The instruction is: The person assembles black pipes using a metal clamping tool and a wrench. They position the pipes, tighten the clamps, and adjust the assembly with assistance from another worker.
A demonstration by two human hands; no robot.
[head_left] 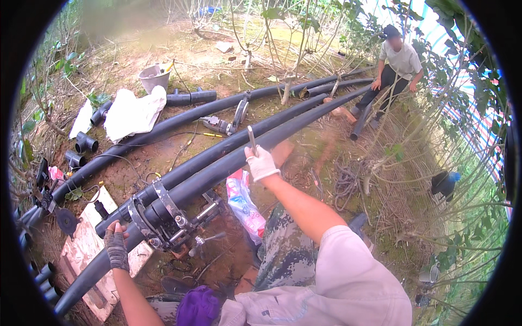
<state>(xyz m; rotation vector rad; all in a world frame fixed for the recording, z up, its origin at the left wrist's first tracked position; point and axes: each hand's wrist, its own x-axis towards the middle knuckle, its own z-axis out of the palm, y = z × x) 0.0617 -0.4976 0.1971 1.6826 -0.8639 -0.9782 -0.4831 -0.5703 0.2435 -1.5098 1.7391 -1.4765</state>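
Black plastic pipes [228, 157] lie side by side across the bare soil, running from near left to far right. A metal clamp frame [163, 217] grips the near ends of two of them. The left hand [116, 244], in a dark fingerless glove, rests on the near pipe just beside this clamp — its fingers are curled over the pipe. The right hand [262, 163], in a white glove, is closed around a thin metal tool [252, 140], perhaps a wrench, held upright above the pipes. The two hands are well apart. At far left lie a white cloth [133, 111] and a grey bucket [153, 77]. Another person [394, 68] bends over the pipes at far right.
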